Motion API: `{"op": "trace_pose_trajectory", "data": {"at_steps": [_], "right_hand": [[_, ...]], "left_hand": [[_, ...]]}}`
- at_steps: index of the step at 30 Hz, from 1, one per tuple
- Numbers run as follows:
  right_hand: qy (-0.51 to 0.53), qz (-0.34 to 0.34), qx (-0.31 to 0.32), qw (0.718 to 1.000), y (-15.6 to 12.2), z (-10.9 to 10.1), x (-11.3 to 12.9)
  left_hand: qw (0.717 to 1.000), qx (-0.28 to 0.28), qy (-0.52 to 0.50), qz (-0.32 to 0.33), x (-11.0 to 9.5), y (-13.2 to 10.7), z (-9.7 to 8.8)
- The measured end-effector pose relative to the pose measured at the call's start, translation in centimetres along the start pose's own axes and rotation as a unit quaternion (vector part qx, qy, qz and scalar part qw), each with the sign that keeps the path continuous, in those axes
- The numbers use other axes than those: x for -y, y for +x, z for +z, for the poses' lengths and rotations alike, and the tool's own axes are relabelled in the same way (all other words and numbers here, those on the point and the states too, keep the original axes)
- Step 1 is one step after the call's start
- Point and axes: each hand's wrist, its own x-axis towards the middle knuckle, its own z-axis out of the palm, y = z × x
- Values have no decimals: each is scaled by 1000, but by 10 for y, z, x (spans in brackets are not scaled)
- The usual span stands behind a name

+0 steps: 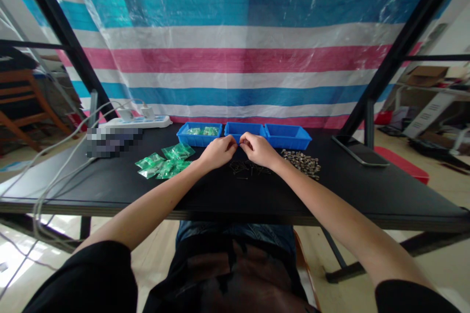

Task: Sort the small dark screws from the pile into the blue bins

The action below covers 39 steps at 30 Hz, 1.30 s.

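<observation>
My left hand (219, 151) and my right hand (257, 149) meet over the middle of the black table (110, 186), fingers curled and pinched together at a tiny item I cannot make out. Just below them lies a scatter of small dark screws (249, 168). To the right sits a heap of silvery metal parts (301, 162). Left of my left hand lie several small green plastic bags (165, 162). Behind the hands stand three blue trays in a row: the left tray (199, 134) holds green bags, the middle tray (244, 129) and the right tray (288, 136) show no contents.
A white power strip (137, 121) with plugs and white cables sits at the table's back left. A dark phone (360, 150) lies at the right. A striped tarp hangs behind the table. Black frame posts stand at both sides. A wooden chair stands far left.
</observation>
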Motion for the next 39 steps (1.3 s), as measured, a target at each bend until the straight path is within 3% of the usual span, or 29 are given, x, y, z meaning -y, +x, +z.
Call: {"op": "trace_pose_trajectory", "data": {"at_steps": [16,27,39], "right_hand": [[12,0,-21,1000,0,1,1],[25,-45,-33,998,1,3,3],[6,-27,-34,999,2,3,1]], "left_hand": [[1000,1,-13,17,-1,0,0],[999,7,-16,47,-2,-1,1],[999,7,-20,38,-4,-2,0]]}}
